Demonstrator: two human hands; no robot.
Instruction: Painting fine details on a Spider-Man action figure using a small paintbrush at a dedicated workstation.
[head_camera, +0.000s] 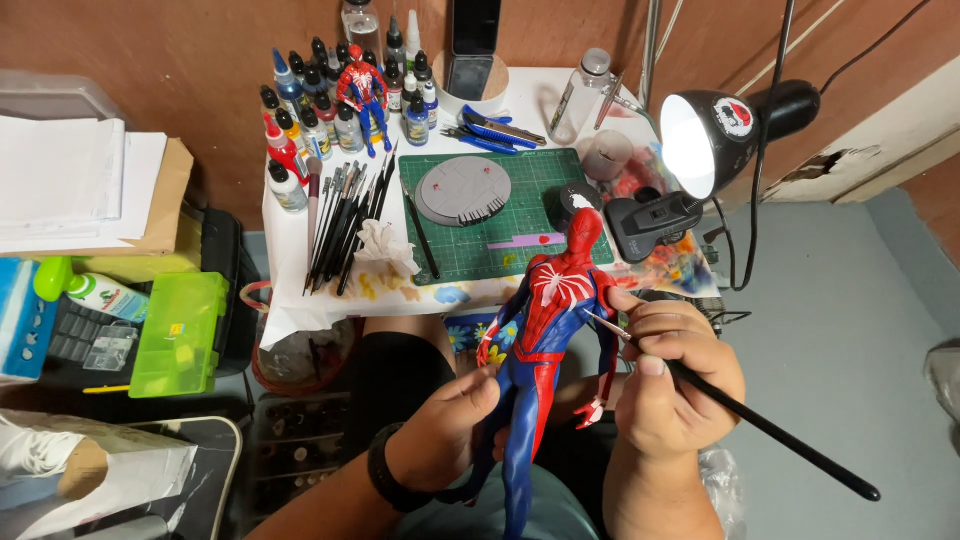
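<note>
A red and blue superhero figure (548, 330) stands upright in front of me, over my lap. My left hand (447, 425) grips it at the legs and hip. My right hand (678, 375) holds a thin black paintbrush (770, 430), its fine tip touching the figure's upper arm near the shoulder. The brush handle slants down to the right.
A small white table holds a green cutting mat (520, 240) with a grey round base (463, 190), a row of brushes (345, 220), several paint bottles (320, 110), a smaller figure (362, 90) and a lit black desk lamp (720, 130). A green box (180, 335) sits left.
</note>
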